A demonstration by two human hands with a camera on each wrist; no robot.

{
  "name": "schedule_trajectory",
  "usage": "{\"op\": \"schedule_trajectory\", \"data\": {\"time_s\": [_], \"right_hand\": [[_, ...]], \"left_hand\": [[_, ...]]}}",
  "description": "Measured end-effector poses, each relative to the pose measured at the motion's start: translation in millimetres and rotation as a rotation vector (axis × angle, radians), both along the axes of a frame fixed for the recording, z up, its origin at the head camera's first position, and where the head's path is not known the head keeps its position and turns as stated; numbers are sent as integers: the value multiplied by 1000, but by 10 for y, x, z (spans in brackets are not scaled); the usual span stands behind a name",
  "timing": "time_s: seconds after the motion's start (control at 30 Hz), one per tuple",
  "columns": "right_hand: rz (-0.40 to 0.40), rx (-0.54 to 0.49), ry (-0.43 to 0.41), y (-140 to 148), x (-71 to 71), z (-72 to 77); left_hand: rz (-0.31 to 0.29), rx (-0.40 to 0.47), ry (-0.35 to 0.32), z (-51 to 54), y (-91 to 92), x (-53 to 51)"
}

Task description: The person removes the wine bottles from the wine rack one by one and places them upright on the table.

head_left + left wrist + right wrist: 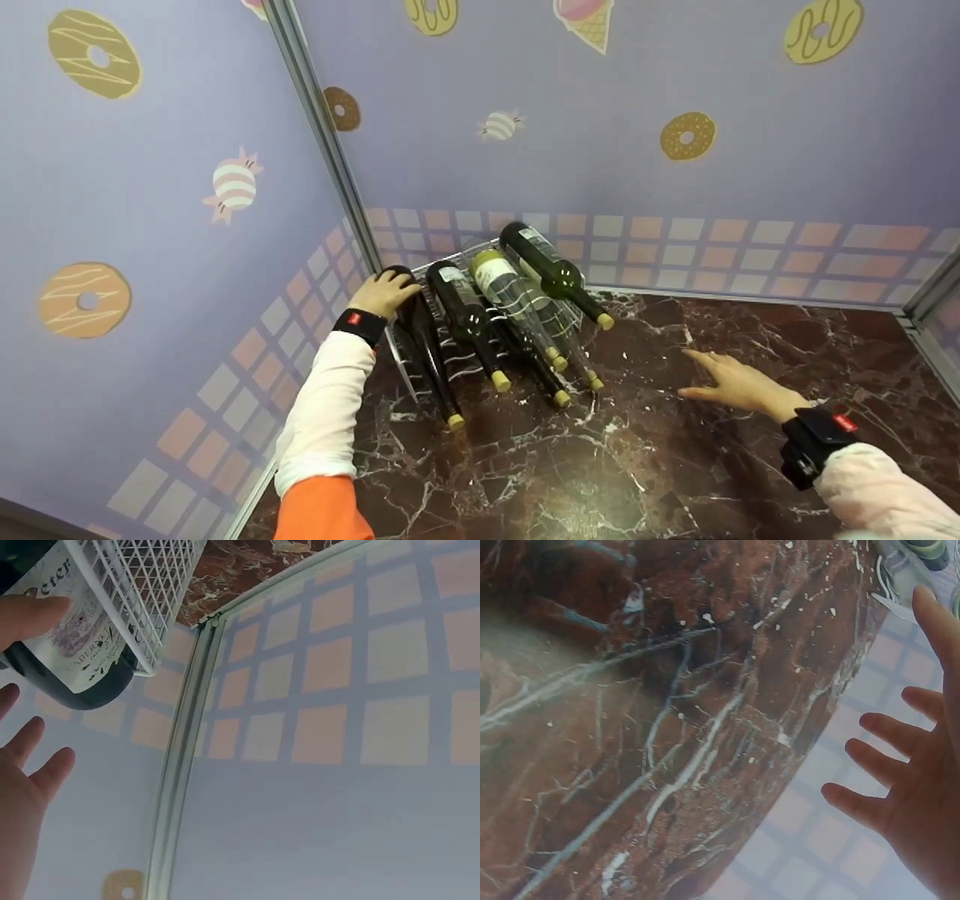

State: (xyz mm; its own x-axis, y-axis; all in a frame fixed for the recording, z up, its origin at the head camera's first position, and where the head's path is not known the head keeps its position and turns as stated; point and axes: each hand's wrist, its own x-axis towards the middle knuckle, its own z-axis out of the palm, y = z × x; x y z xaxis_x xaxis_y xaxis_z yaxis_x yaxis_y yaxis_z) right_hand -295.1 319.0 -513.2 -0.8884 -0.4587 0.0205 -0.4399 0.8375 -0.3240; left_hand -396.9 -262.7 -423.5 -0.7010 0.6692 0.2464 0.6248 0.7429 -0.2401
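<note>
My left hand (pixel 386 292) lies at the base end of a dark wine bottle (pixel 427 352), leftmost in a wire rack (pixel 405 367). In the left wrist view, one digit of the left hand (pixel 22 787) overlaps the labelled bottle (pixel 82 652), while the other fingers spread apart beyond its base. Near the rack's middle lie another dark bottle (pixel 465 307) and a clear bottle (pixel 510 296); a green bottle (pixel 559 277) rests at the right. Over the countertop, right of the rack, my right hand (pixel 739 382) extends with spread fingers, holding nothing.
Corked necks point down and toward the front, past the rack's edge. More bottles lie underneath, partly hidden. A dark red marble countertop (pixel 585 480) carries the rack. Patterned panels (pixel 480 172) and a metal corner post (pixel 322 127) stand close behind and left.
</note>
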Motion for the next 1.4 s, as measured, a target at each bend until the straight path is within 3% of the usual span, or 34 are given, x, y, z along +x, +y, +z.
{"op": "schedule_trajectory", "data": {"time_s": [0.1, 0.17, 0.37, 0.6, 0.73, 0.93, 1.17, 1.4], "right_hand": [[-8, -10, 12, 27, 19, -44], [-10, -12, 22, 44, 29, -63], [-18, -21, 27, 71, 53, -120], [-5, -32, 43, 70, 56, -162], [-24, -28, 29, 68, 37, -164], [-27, -28, 39, 85, 17, -188], [-31, -10, 31, 92, 8, -215], [-39, 1, 6, 87, 16, -184]], "left_hand": [[-87, -21, 62, -29, 35, -25], [-108, -59, 71, -54, 47, -60], [-139, -244, 71, -148, 47, -199], [-291, -349, 64, -201, 16, -294], [-313, -355, 44, -177, 15, -316], [-291, -363, -18, -122, 52, -335], [-340, -282, -29, -161, 50, -378], [-355, -191, -71, -181, 13, -337]]}}
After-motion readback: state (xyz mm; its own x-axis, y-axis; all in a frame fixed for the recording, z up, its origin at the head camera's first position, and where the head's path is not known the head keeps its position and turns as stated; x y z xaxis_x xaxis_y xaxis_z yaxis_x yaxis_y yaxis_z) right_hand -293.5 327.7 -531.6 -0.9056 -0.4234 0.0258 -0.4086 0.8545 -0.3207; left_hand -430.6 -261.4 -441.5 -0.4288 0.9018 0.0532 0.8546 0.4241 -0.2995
